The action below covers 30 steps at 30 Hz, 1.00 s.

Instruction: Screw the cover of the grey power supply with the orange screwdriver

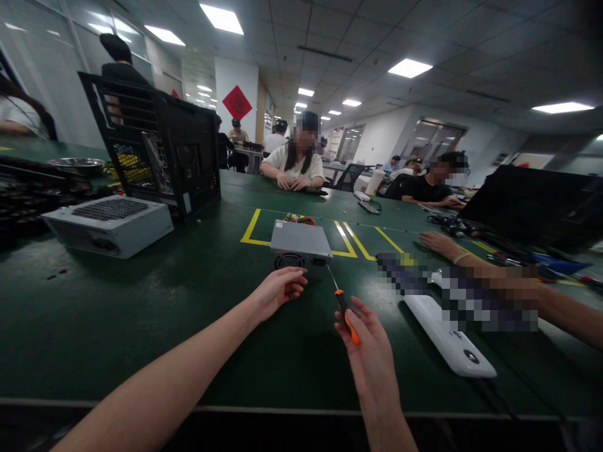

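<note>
A grey computer power supply lies on the green table ahead of me, its fan grille and socket facing me. Coloured cables show behind it. My left hand is just in front of the fan side, fingers loosely curled and a little apart, with nothing visible in them; whether it touches the casing I cannot tell. In my right hand is a screwdriver with an orange and black handle. Its shaft points up and away, the tip close to the unit's lower right corner.
Another power supply sits at the left, before a black computer case. A white elongated device lies on the right, near another person's arm. A black panel and tools are farther right. Someone sits across the table.
</note>
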Tool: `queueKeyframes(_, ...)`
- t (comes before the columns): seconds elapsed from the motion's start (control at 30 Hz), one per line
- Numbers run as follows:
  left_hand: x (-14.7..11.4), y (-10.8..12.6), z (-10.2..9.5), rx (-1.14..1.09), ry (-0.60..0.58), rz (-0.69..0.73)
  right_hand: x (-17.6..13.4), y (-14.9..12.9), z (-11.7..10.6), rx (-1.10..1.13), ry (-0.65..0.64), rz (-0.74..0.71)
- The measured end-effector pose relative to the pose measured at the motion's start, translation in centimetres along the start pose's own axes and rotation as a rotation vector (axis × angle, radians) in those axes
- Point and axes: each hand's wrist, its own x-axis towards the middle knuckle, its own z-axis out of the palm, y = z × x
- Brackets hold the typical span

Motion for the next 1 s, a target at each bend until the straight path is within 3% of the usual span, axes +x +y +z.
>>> queueKeyframes(0.17, 0.1, -0.2, 0.1, 0.169, 0.021, 0.058, 0.7, -1.1, -0.9, -0.561, 0.035, -0.49)
queueKeyframes(0.3, 0.1, -0.4, 0.0, 0.516, 0.047, 0.247, 1.5, -3.0, -0.3, -0.888, 0.038, -0.793)
queueKeyframes(0.5, -0.4, -0.2, 0.1, 1.114, 0.097, 0.677, 4.6, -5.3, 0.7, -0.965, 0.03, -1.138)
queueKeyframes(0.63, -0.2, 0.3, 0.3, 1.341, 0.176, 0.957, 6.5, -6.0, 0.9, -0.851, -0.11, -1.343)
queueKeyframes(0.8, 1.0, 0.5, 0.0, 1.617, 0.271, 1.105, 7.5, -4.7, 1.4, -0.765, -0.221, -1.475)
queueKeyframes(1.0, 1.6, 0.1, -0.8, 1.706, 0.191, 1.056, 7.7, -2.1, 0.9, -0.809, -0.415, -1.344)
